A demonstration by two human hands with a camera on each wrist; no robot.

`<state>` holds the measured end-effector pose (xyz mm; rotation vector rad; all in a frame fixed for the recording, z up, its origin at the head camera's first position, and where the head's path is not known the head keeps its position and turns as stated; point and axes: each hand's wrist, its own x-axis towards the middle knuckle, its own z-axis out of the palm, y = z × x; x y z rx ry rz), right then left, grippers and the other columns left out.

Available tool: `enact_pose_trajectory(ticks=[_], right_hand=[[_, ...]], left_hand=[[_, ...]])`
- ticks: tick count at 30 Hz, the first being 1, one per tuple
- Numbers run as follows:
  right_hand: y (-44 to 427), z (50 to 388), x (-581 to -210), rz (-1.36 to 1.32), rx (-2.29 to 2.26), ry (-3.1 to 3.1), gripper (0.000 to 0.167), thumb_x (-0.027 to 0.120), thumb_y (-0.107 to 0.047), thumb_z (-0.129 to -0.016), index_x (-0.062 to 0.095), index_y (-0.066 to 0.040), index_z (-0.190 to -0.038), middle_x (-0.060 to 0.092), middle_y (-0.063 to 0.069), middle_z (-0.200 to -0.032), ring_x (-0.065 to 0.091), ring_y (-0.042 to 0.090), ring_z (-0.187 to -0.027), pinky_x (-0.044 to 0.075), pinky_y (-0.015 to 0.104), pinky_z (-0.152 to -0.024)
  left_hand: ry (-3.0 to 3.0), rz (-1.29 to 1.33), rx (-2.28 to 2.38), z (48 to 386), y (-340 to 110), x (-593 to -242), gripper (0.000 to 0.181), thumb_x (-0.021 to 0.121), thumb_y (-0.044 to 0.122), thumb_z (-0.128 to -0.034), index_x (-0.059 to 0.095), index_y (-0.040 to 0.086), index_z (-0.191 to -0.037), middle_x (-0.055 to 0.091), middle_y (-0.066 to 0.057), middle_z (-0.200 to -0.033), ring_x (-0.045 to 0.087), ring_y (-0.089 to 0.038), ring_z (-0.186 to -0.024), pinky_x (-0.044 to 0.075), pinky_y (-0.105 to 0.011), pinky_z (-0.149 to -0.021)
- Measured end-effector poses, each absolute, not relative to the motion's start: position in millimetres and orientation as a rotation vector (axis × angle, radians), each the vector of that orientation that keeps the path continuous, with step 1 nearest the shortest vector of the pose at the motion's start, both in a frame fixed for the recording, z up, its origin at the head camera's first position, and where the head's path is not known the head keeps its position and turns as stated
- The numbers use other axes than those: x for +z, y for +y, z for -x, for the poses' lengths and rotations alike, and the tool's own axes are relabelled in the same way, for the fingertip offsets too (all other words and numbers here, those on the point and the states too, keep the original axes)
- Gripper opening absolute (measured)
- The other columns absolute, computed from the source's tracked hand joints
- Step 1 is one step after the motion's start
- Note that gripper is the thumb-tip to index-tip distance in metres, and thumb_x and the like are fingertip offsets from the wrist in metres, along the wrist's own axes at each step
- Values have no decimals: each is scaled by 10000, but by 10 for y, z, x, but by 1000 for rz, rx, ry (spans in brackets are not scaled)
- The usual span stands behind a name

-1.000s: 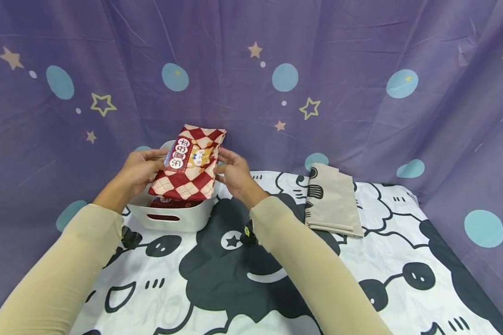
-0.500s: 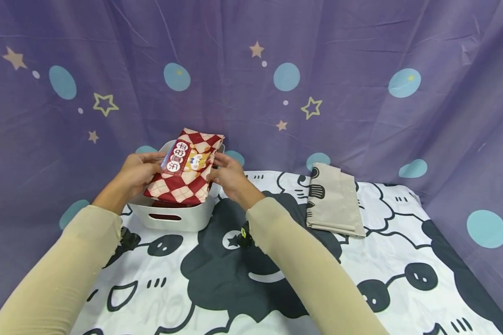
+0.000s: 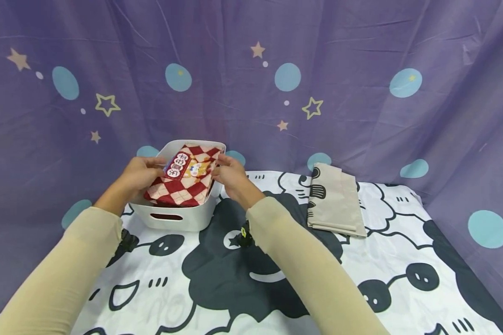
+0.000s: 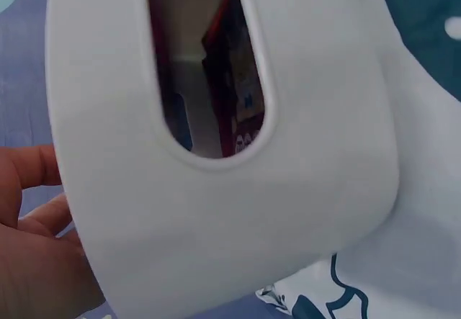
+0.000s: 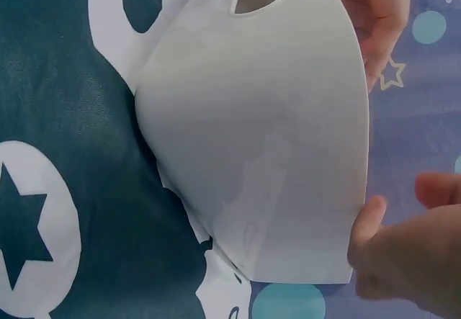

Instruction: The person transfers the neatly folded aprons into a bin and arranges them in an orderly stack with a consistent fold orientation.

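Note:
A folded red-and-cream checked cloth (image 3: pixel 185 179), with a cartoon animal and white characters on a red panel, lies inside a white plastic basket (image 3: pixel 180 224). My left hand (image 3: pixel 141 176) holds the cloth's left edge, thumb and fingers over the basket's rim. At the opposite edge my right hand (image 3: pixel 232 178) pinches the cloth. The left wrist view shows the basket's wall and handle slot, with the left hand (image 4: pixel 36 232) behind the rim. In the right wrist view the right hand (image 5: pixel 403 250) is at the rim; the basket wall hides the cloth there.
A folded beige cloth (image 3: pixel 339 204) with dark prints lies to the right on the bed-like surface, covered by a black-and-white cartoon sheet (image 3: pixel 159 298). A purple curtain (image 3: pixel 234 111) with stars and dots hangs close behind the basket.
Both hands have lowered the checked cloth from above the basket down into it. The basket's back rim now shows above the cloth. The beige cloth stays put.

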<state>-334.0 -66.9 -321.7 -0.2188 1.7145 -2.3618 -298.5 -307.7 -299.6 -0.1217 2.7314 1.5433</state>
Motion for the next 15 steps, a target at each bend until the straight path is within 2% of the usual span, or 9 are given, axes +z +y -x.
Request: enact_pose_trajectory(ticks=[2,5,10,15], right_hand=[[-658,3337,-3219,183,-2392,1711,665,503,204,-855,434,54,-1499,484,228,-1457,555,307,-1198,473,469,-1066],[-630,3336,-3216,150,-2415,1698,645,508,206,-860,468,41,-1481,512,213,-1431,544,292,-1206,473,488,-1072],[-563,3335,-3218,154,-2418,1686,598,523,197,-881,514,22,-1453,556,190,-1393,533,314,-1278,493,495,-1048],[-496,3327,-3209,180,-2404,1687,545,536,162,-920,538,0,-1440,581,175,-1374,556,322,-1251,506,497,-1029]], left_hand=[[2821,97,1423,2979,-3076,-3004,583,515,50,-969,398,-50,-1531,466,-318,-1478,521,-385,-1268,491,-429,-1004],[2874,61,1353,2973,-3060,-3013,569,518,49,-972,403,-76,-1515,436,-341,-1492,456,-465,-1349,408,-561,-1094],[2849,24,1364,2974,-3014,-3035,551,502,50,-986,401,-78,-1513,434,-326,-1502,489,-462,-1322,424,-562,-1085],[2800,36,1425,2993,-2973,-3044,559,498,72,-1011,373,-37,-1544,418,-285,-1538,480,-443,-1353,440,-541,-1088]])
